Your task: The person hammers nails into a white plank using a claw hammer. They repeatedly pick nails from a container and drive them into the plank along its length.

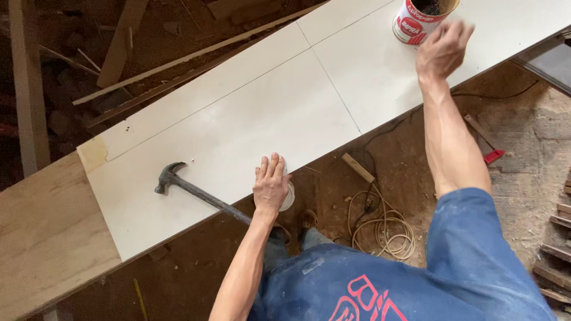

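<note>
A long white board [256, 113] lies across a wooden bench, with thin pencil lines on it. My left hand [270, 184] rests flat on the board's near edge, on top of a small round white thing [289, 197] that sticks out under the palm. A dark claw hammer [196, 191] lies on the board just left of that hand, handle towards me. My right hand [443, 47] reaches out to the far right, blurred, fingers bunched beside a red and white can [416, 21] that stands on the board. I cannot tell if the fingers hold anything.
A bare plywood sheet [47, 238] lies under the board's left end. Loose wooden slats [122, 41] lean beyond the board. On the dusty floor lie a coiled pale cable [380, 229], a short wood offcut [358, 167] and a red-tipped tool [489, 148].
</note>
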Action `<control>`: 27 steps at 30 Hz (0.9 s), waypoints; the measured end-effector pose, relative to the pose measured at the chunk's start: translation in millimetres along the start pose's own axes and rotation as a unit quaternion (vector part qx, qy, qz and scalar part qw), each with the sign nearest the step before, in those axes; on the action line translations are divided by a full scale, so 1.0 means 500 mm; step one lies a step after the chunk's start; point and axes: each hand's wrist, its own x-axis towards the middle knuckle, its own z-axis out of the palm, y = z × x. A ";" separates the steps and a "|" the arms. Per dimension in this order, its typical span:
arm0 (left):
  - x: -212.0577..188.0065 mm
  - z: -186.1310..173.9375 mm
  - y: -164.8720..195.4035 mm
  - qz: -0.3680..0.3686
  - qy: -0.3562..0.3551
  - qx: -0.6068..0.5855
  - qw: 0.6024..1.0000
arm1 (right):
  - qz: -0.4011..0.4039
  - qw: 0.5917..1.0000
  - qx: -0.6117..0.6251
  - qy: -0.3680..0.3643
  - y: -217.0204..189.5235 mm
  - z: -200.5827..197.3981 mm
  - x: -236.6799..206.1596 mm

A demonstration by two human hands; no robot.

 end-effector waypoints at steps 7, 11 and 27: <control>-0.023 0.004 -0.026 0.024 0.047 0.019 0.998 | -0.089 0.990 -0.102 -0.049 0.031 0.014 -0.048; -0.055 0.033 -0.029 0.039 0.037 0.058 0.997 | -0.103 0.984 -0.120 -0.082 0.042 0.031 -0.057; -0.034 -0.013 -0.056 -0.162 0.032 -0.436 0.885 | -0.176 0.803 0.282 -0.495 -0.235 0.083 -0.624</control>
